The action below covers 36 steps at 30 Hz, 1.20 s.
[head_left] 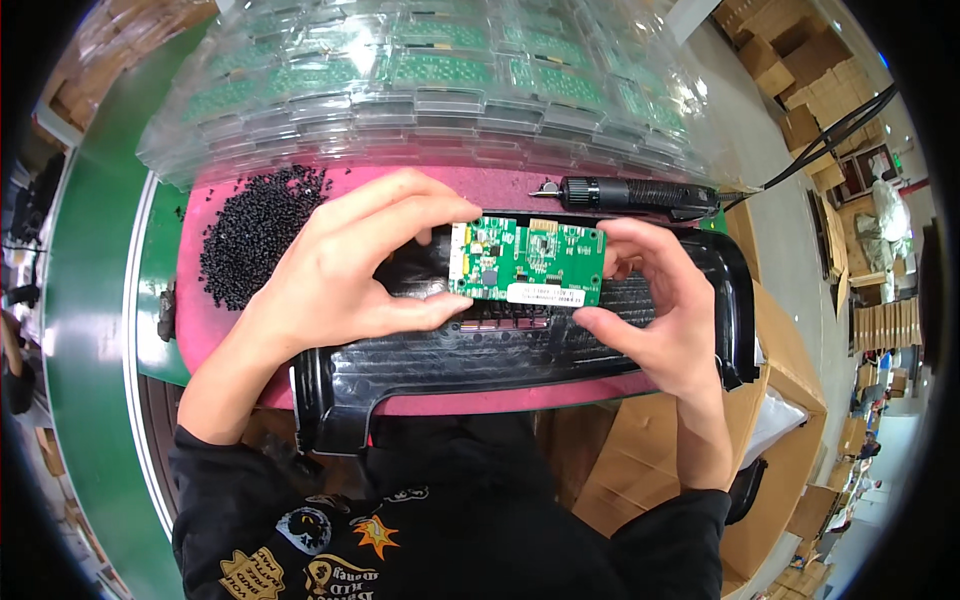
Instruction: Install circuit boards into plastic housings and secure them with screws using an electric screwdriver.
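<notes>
A green circuit board (520, 262) with white connectors on its left edge and a white label along its lower edge is held up between my two hands. My left hand (365, 265) pinches its left end, thumb at the lower corner and fingers at the upper one. At the right end, my right hand (660, 300) grips it by the corners in the same way. Under the board lies a long black plastic housing (430, 355), its middle partly hidden by the board and hands. A row of small rectangular openings (505, 323) shows just below the board.
A pile of small black screws (265, 235) lies left on the pink mat (205, 335). Behind the housing rests a black electric screwdriver (640, 195) with its cable leading right. Stacked clear trays (430, 110) of green boards fill the back. A cardboard box (640, 470) stands at the lower right.
</notes>
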Each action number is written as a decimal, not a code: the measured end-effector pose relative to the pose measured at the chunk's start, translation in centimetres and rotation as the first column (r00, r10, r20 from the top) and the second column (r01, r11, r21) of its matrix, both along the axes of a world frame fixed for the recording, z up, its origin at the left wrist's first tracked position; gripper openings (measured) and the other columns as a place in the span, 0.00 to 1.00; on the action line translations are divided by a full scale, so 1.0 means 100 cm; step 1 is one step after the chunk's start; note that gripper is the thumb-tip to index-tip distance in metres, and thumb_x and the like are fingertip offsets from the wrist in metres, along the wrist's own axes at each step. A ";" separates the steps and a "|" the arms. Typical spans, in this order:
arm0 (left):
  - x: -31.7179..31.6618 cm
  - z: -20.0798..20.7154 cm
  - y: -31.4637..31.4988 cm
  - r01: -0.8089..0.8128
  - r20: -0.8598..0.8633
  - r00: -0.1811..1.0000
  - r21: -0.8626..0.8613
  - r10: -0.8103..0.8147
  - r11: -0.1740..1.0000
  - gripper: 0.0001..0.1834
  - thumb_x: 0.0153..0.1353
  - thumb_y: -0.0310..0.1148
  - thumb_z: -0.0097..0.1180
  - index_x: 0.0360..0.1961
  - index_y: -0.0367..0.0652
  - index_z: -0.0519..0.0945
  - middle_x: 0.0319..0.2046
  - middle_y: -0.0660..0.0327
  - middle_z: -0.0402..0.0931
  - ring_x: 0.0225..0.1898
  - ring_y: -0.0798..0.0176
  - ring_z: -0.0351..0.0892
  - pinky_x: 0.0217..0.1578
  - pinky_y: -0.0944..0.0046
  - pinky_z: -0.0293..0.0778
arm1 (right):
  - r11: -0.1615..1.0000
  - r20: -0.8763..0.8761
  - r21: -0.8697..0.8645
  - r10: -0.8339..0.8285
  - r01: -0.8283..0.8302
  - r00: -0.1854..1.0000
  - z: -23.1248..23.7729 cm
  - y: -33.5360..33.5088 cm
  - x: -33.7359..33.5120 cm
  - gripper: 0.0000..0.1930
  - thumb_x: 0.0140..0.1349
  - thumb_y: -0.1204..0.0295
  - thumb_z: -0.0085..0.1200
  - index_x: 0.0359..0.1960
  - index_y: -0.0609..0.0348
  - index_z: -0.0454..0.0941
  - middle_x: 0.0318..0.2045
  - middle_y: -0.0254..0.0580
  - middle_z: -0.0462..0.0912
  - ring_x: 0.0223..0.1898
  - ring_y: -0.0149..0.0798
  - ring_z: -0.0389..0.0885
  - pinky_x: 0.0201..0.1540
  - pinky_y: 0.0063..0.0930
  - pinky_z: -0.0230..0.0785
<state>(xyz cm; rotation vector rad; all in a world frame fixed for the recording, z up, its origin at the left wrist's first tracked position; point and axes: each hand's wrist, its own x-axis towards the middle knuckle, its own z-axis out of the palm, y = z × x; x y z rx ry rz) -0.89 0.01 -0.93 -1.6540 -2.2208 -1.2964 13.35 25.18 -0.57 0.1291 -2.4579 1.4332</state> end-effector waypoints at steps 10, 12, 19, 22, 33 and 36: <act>0.015 -0.003 0.001 0.121 0.100 0.991 -0.422 -0.086 0.899 0.25 0.42 0.36 0.74 0.41 0.41 0.77 0.39 0.61 0.77 0.36 0.55 0.81 0.33 0.60 0.77 | 0.926 0.118 0.299 0.205 -0.232 0.972 -0.025 0.013 0.007 0.29 0.40 0.68 0.73 0.47 0.59 0.77 0.51 0.45 0.75 0.53 0.49 0.70 0.60 0.40 0.62; 0.016 -0.004 0.003 0.104 0.085 0.994 -0.445 -0.073 0.890 0.25 0.41 0.36 0.74 0.40 0.42 0.77 0.39 0.61 0.77 0.38 0.54 0.81 0.33 0.59 0.76 | 0.938 0.099 0.295 0.161 -0.183 0.982 -0.026 0.009 0.005 0.29 0.41 0.69 0.72 0.48 0.59 0.77 0.52 0.45 0.74 0.52 0.49 0.69 0.59 0.40 0.62; 0.015 -0.006 0.005 0.011 0.002 1.000 -0.467 -0.011 0.884 0.26 0.40 0.35 0.74 0.42 0.42 0.77 0.39 0.61 0.76 0.40 0.54 0.81 0.32 0.58 0.76 | 0.911 0.128 0.375 0.134 -0.173 0.983 -0.027 0.006 0.005 0.27 0.47 0.71 0.70 0.51 0.59 0.76 0.53 0.44 0.73 0.55 0.50 0.68 0.60 0.41 0.63; 0.014 -0.006 0.005 0.023 0.013 1.000 -0.460 -0.019 0.888 0.26 0.41 0.35 0.74 0.42 0.42 0.76 0.39 0.61 0.75 0.40 0.54 0.80 0.33 0.57 0.76 | 0.914 0.141 0.370 0.124 -0.168 0.982 -0.026 0.006 0.005 0.27 0.47 0.71 0.70 0.51 0.60 0.76 0.53 0.44 0.72 0.55 0.50 0.68 0.60 0.41 0.63; 0.014 -0.009 0.002 0.031 0.009 0.999 -0.488 -0.030 0.872 0.27 0.43 0.36 0.73 0.44 0.42 0.75 0.41 0.61 0.73 0.42 0.55 0.80 0.33 0.57 0.77 | 0.898 0.150 0.411 0.105 -0.159 0.983 -0.028 0.003 0.004 0.28 0.47 0.71 0.70 0.52 0.61 0.76 0.53 0.45 0.72 0.55 0.51 0.68 0.60 0.41 0.63; 0.014 -0.008 -0.001 0.029 -0.008 0.999 -0.482 -0.037 0.876 0.27 0.45 0.38 0.73 0.44 0.41 0.75 0.42 0.61 0.73 0.45 0.56 0.80 0.34 0.58 0.78 | 0.895 0.164 0.419 0.092 -0.153 0.982 -0.025 0.001 0.004 0.28 0.46 0.71 0.70 0.51 0.61 0.76 0.53 0.45 0.73 0.55 0.52 0.68 0.60 0.42 0.63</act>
